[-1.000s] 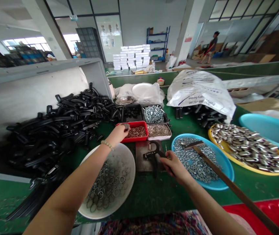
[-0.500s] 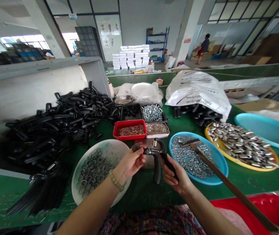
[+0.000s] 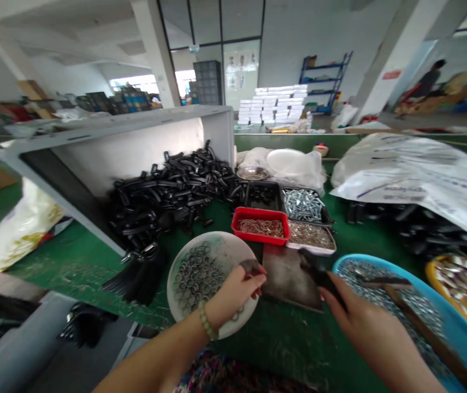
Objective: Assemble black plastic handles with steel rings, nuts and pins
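My right hand (image 3: pixel 354 308) is wrapped round a black hand grip exerciser (image 3: pixel 319 273), blurred by motion, beside the right edge of a flat metal plate (image 3: pixel 286 275). My left hand (image 3: pixel 237 289) is closed in a pinch over the right rim of a white bowl (image 3: pixel 176 262). A dark piece shows at its index finger, and what the fingertips hold, if anything, cannot be made out. Metal rings (image 3: pixel 198 273) lie in that bowl. Right of the plate, a blue basin (image 3: pixel 458 316) holds small metal nuts, with a hammer (image 3: pixel 417 327) lying across it.
Black handles (image 3: pixel 176 191) spill from a tipped grey crate (image 3: pixel 225 131). Behind the plate stand a red tray (image 3: pixel 260 237), a white tray of small parts (image 3: pixel 311 237) and a black tray of bolts (image 3: pixel 302 204). A white sack (image 3: pixel 401 164) covers more black parts. A person (image 3: pixel 430 82) stands far back.
The view has swung left. Both hands were together on the black hand grip exerciser; now they are apart, the left over the bowl and the right holding the exerciser.
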Demonstrator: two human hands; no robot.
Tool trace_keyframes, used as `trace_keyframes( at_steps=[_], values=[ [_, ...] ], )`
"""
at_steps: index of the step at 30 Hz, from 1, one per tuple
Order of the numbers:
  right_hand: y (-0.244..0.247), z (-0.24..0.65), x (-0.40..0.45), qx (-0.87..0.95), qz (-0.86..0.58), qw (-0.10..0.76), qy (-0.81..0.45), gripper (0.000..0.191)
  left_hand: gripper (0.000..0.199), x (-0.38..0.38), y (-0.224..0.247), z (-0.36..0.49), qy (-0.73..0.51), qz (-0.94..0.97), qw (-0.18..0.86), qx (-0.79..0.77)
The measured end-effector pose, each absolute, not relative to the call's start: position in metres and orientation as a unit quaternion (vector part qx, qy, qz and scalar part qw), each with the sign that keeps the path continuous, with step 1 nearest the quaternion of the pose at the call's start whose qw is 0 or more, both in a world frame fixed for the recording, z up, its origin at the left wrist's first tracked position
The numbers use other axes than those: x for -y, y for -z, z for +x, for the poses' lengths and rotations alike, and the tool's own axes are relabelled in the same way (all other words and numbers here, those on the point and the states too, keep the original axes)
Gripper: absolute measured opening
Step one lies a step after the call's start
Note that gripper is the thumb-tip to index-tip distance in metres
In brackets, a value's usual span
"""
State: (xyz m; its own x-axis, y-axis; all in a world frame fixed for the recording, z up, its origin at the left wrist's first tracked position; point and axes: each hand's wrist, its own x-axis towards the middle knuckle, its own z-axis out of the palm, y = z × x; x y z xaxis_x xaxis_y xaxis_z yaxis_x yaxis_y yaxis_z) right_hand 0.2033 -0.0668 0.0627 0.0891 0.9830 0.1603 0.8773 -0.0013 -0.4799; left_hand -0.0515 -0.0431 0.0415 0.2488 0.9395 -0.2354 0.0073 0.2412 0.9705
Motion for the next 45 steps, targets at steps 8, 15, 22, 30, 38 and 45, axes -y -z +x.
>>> trace_keyframes(
  at_steps=[8, 15, 22, 30, 38, 45],
  values=[
    [-0.087, 0.05, 0.066, 0.618, -0.463, 0.314, -0.552, 0.052, 0.036, 0.096, -0.075, -0.122, -0.458, 0.541, 0.476, -0.52],
    [-0.094, -0.138, 0.065, 0.558, -0.236, 0.152, -0.781, 0.025, 0.048, 0.108, -0.123, -0.32, -0.343, 0.512, 0.357, -0.702],
    [-0.052, -0.186, 0.056, 0.53, -0.303, 0.151, -0.778, 0.021, 0.046, 0.082, -0.088, -0.368, -0.242, 0.532, 0.342, -0.736],
    [-0.024, -0.18, 0.041, 0.539, -0.385, 0.222, -0.716, 0.036, 0.041, 0.083, -0.082, -0.373, -0.257, 0.568, 0.339, -0.705],
    [-0.047, -0.193, 0.028, 0.373, -0.458, 0.129, -0.797, 0.082, 0.058, 0.052, -0.066, -0.41, -0.228, 0.332, 0.645, -0.649],
    [-0.044, -0.202, 0.021, 0.394, -0.43, 0.115, -0.804, 0.06, 0.048, 0.044, -0.055, -0.402, -0.208, 0.262, 0.738, -0.586]
  ],
)
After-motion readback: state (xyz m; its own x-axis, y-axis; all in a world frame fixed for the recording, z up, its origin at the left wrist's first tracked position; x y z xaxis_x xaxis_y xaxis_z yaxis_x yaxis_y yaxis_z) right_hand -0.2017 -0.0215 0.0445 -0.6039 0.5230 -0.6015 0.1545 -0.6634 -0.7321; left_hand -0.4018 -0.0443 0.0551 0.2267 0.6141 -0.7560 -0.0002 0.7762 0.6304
